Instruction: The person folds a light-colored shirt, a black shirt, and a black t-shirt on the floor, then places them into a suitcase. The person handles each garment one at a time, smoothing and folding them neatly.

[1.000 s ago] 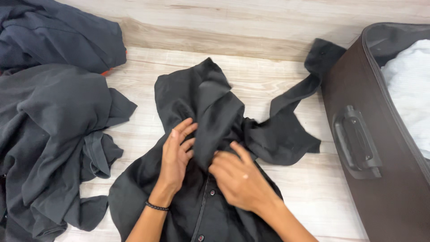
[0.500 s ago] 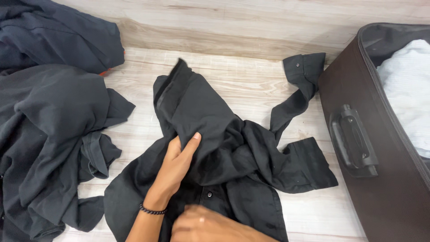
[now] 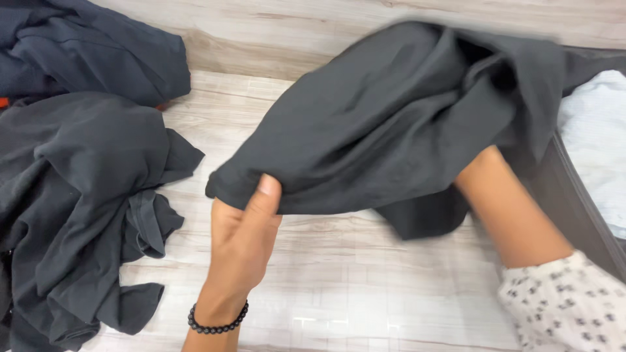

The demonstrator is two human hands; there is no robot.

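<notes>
A black button shirt (image 3: 391,124) is bundled up and lifted off the pale wooden floor (image 3: 365,287). My left hand (image 3: 244,234), with a black bead bracelet on the wrist, pinches the bundle's lower left edge between thumb and fingers. My right hand is hidden under the cloth at the right; only the forearm (image 3: 508,208) and a white patterned sleeve show. The bundle hangs partly over the edge of a dark brown suitcase (image 3: 574,202).
Inside the suitcase lies white cloth (image 3: 596,130). A heap of dark grey garments (image 3: 78,195) covers the floor at the left, with another dark pile (image 3: 91,52) behind it. A pale wooden skirting runs along the back.
The black shirt lay spread on the floor under both hands. It has been gathered into a bundle and lifted up and to the right, over the suitcase's edge.
</notes>
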